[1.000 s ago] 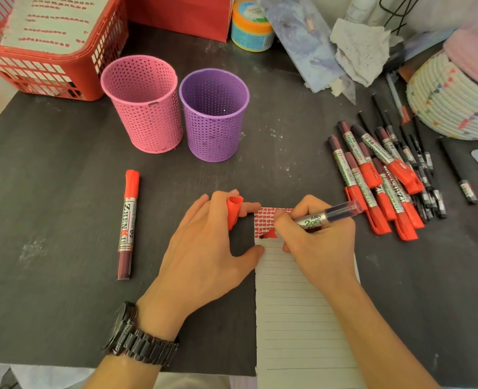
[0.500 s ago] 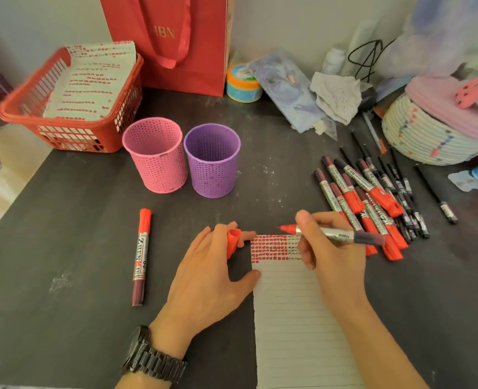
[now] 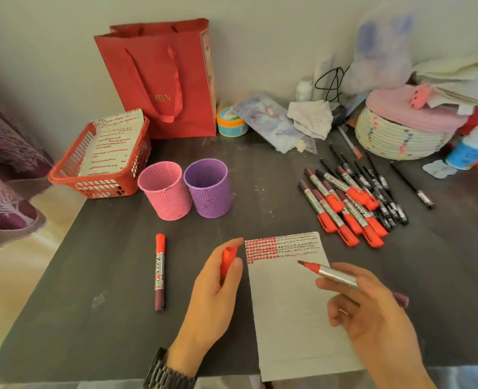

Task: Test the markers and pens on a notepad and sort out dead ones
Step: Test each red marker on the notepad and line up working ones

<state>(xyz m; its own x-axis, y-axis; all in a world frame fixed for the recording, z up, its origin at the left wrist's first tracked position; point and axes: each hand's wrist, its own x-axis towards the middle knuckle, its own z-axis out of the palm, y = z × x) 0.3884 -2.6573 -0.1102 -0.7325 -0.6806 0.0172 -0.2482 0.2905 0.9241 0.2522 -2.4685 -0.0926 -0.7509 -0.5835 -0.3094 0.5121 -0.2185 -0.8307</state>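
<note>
While the right hand (image 3: 372,313) grips an uncapped red marker (image 3: 333,275) between thumb and curled fingers, the left hand (image 3: 215,287) pinches the red cap (image 3: 228,259) between thumb and fingers. The marker lies slanted across the right hand, dark tip pointing toward the left hand, purple tail end sticking out past the far side of the palm. The tip is over the notepad (image 3: 293,318); can't tell if it touches the paper. The notepad lies flat on the dark table (image 3: 92,276) between and under both hands, left hand at its left edge. A block of red dashes and fainter dark dashes fills its top strip, just ahead of the hands.

One capped red marker (image 3: 159,272) lies alone well left of the left hand, cap end away from the person. A pile of red-capped markers (image 3: 344,209) lies ahead and right of the right hand, touching a bunch of black pens (image 3: 383,192) on its far side. One black pen (image 3: 413,185) lies apart, further right.

A pink cup (image 3: 164,190) and purple cup (image 3: 208,188) stand upright, touching, ahead of the left hand. A red basket (image 3: 100,175) with marked paper sits further left of them, a red bag (image 3: 162,80) behind. A woven basket (image 3: 400,136) with pink lid sits far ahead of the right hand. A dark watch (image 3: 167,369) is on the left wrist.
</note>
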